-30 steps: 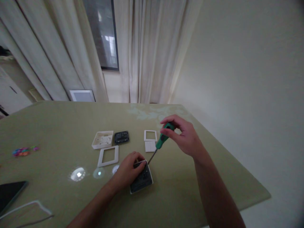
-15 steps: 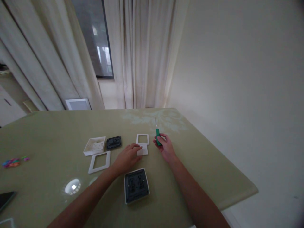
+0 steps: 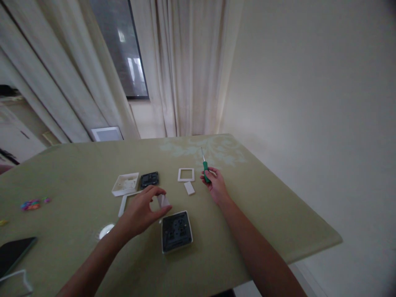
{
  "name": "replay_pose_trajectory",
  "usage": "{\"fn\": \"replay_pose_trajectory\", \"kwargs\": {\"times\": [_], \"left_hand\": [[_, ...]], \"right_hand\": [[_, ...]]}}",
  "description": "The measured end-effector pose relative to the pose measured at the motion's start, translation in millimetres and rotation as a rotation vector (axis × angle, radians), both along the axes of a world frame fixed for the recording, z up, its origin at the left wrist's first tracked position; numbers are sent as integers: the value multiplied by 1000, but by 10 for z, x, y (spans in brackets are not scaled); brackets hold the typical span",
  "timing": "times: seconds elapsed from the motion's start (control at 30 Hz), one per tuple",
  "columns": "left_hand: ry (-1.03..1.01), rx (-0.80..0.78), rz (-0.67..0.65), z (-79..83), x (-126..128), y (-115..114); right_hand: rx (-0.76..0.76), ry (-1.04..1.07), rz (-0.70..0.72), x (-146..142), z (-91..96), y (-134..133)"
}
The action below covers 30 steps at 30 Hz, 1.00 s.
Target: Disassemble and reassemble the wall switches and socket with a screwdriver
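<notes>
Between the thumb and fingers of my left hand [image 3: 144, 210] is a white switch rocker [image 3: 163, 201], lifted off the table and tilted. Just below it sits a wall switch [image 3: 177, 232] in a white box, its black inner face upward. My right hand [image 3: 216, 185] is wrapped round the green handle of a screwdriver [image 3: 206, 167], whose thin shaft points away from me. Left of that hand lie a second white rocker [image 3: 189, 188] and a small white frame [image 3: 186, 175]. A larger white frame [image 3: 123, 205] is partly hidden behind my left hand.
A white back box [image 3: 125, 184] and a black switch module [image 3: 149, 179] lie farther left on the green-covered table [image 3: 83, 177]. Several small colourful pieces [image 3: 32, 204] and a dark phone-like slab [image 3: 15, 252] are at the far left. A wall [image 3: 309, 123] borders the right side.
My left hand has picked up one white rocker and moved it left and nearer, leaving the other beside the small frame. My right hand still holds the screwdriver in nearly the same place.
</notes>
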<state>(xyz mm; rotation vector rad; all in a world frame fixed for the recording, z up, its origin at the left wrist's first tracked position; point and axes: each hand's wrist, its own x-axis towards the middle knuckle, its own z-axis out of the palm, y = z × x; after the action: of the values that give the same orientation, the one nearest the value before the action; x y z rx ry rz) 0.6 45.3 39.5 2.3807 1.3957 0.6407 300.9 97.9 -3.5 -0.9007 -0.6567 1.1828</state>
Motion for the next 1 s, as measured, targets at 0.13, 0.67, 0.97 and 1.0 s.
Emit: {"fn": "replay_pose_trajectory", "kwargs": {"times": [0.13,0.67,0.97,1.0], "left_hand": [[-104,-16,-92,79,83,-501],[-74,152,-135,-237,57,-736],[-88,239,-123,-319,79,-781],[-80,250,-125,-327,78,-784]], "right_hand": [[-17,53,3,-1,-8,2],[-72,57,34,25,-165,75],[-88,23,52,19,-205,75],[-89,20,51,20,-208,74]]}}
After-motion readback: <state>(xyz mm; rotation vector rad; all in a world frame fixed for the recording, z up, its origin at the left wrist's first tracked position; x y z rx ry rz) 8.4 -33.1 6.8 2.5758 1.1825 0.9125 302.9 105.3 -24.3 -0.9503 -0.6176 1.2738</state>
